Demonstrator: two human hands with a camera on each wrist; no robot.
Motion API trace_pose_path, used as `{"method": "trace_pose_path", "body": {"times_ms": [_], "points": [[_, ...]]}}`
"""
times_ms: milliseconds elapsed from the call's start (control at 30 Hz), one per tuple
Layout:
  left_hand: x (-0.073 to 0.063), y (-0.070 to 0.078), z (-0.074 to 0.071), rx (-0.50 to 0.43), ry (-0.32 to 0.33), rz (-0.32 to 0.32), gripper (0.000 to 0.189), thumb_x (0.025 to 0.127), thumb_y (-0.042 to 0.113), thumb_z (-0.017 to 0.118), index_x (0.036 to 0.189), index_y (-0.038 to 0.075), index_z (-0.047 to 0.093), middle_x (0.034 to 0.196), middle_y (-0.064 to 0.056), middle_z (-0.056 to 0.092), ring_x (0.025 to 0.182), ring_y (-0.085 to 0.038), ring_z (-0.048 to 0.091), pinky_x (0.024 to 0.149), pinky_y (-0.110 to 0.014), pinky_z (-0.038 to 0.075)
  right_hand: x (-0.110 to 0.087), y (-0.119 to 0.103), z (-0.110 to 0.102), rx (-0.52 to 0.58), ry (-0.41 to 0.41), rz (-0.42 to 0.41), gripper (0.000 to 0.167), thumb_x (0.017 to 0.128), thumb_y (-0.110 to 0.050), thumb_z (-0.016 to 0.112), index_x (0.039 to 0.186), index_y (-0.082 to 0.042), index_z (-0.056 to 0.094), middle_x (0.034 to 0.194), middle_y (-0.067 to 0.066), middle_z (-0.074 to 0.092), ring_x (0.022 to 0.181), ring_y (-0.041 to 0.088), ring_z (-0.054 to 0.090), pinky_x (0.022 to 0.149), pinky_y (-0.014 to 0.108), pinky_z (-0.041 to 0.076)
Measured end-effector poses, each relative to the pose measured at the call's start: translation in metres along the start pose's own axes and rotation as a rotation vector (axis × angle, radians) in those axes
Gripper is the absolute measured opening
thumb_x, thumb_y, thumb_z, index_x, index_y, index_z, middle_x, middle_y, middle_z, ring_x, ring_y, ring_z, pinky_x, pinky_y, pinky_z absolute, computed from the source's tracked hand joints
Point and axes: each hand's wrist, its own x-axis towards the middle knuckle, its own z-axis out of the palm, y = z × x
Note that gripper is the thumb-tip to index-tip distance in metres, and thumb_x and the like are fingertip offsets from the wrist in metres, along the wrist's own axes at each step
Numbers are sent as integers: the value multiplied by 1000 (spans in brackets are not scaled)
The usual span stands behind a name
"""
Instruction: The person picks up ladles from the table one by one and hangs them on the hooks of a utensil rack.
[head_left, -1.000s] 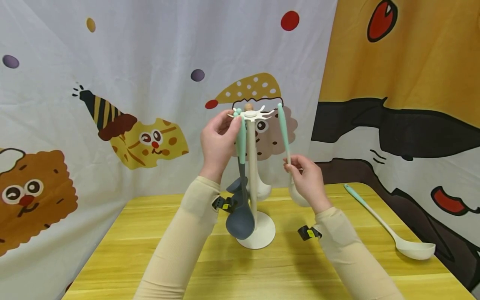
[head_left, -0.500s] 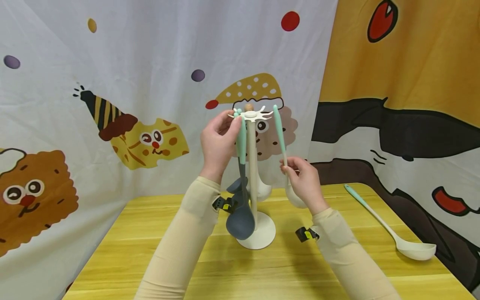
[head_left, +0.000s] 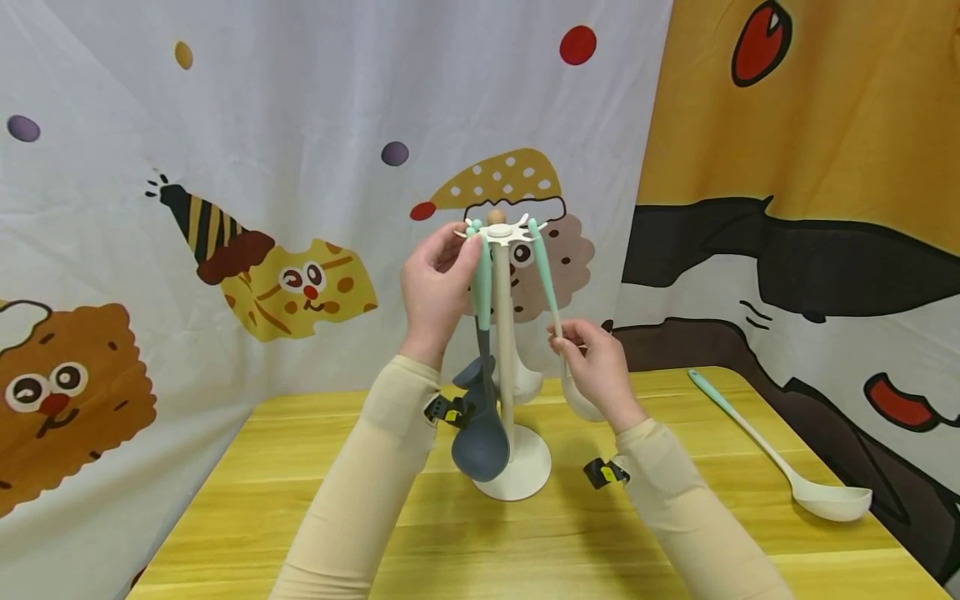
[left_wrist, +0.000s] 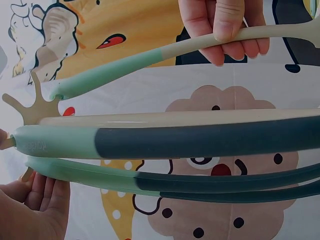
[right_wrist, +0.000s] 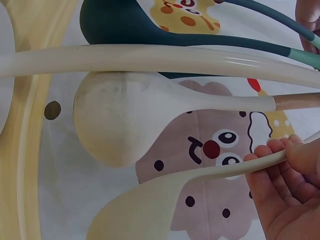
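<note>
A cream utensil rack (head_left: 504, 333) stands upright on the table, with a ring of hooks at its top. My left hand (head_left: 440, 283) grips the left side of that hook ring, by the mint handle ends of the dark grey utensils. Among these hangs a dark grey ladle (head_left: 480, 446) at the front. My right hand (head_left: 596, 371) pinches the cream shaft of a ladle with a mint handle (head_left: 543, 271). The tip of this handle meets a right-hand hook; whether it is hooked on, I cannot tell. Its cream bowl (right_wrist: 140, 210) hangs below my fingers.
Another cream ladle (head_left: 828, 500) with a mint handle lies at the right of the wooden table (head_left: 300, 500). Behind the pole hangs a white utensil (right_wrist: 115, 120) with a rounded head. A printed cloth (head_left: 300, 100) covers the wall at the back.
My right hand has moved left and slightly down, bringing the ladle's mint handle tip from beside the rack to its right-hand hooks. My left hand has stayed at the rack's top.
</note>
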Motion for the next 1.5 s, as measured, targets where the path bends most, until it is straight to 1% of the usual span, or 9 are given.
{"method": "trace_pose_path", "body": {"times_ms": [300, 567, 900, 1033, 1267, 1500], "points": [[0, 0, 0, 0, -2, 3, 30, 95, 23, 66, 117, 3, 69, 103, -7, 69, 93, -17, 64, 82, -31, 54, -1, 0, 5, 40, -7, 4, 11, 95, -6, 67, 104, -3, 71, 96, 10, 70, 88, 25, 65, 79, 42, 56], [0, 1, 0, -4, -3, 0, 31, 94, 23, 66, 118, 3, 69, 103, -7, 69, 93, -16, 64, 82, -31, 54, -2, -3, 6, 58, -58, 47, 13, 97, -8, 64, 108, -4, 70, 99, 10, 69, 91, 24, 64, 83, 43, 56], [0, 0, 0, -2, -4, 0, 32, 94, 23, 66, 119, 2, 68, 105, -8, 69, 94, -17, 64, 84, -32, 54, -1, -3, 10, 68, -80, 53, 15, 98, -8, 63, 110, -3, 68, 100, 10, 68, 93, 25, 64, 83, 42, 56], [0, 0, 0, -8, -5, -5, 32, 94, 23, 66, 119, 3, 68, 105, -7, 69, 94, -17, 64, 84, -32, 54, -2, -3, 12, 76, -83, 45, 14, 97, -8, 64, 110, -3, 69, 98, 9, 69, 91, 24, 64, 82, 41, 56], [-1, 1, 0, -13, -4, -15, 32, 94, 23, 66, 119, 3, 68, 105, -7, 69, 94, -17, 64, 84, -32, 54, -3, -4, 14, 78, -85, 1, 15, 95, -7, 67, 109, -3, 69, 96, 9, 69, 88, 23, 64, 79, 41, 56], [-1, 1, 0, -14, -2, -16, 31, 94, 24, 67, 118, 4, 69, 105, -7, 69, 94, -17, 64, 83, -32, 54, -4, -5, 15, 63, -92, 6, 16, 94, -7, 68, 109, -4, 69, 95, 8, 67, 87, 23, 64, 79, 41, 57]]}}
